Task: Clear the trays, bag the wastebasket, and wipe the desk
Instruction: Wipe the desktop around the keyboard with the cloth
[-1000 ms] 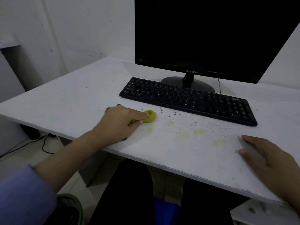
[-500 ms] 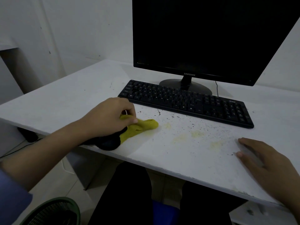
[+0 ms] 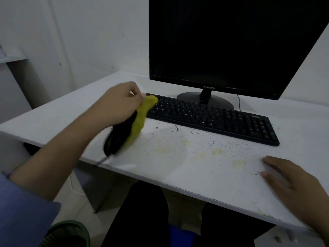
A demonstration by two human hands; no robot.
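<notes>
While pinched aloft, limp yellow-black cloth (image 3: 135, 125)

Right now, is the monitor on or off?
It looks off: the monitor screen is uniformly black with no image or glow, though a sleeping display cannot be ruled out.
</notes>
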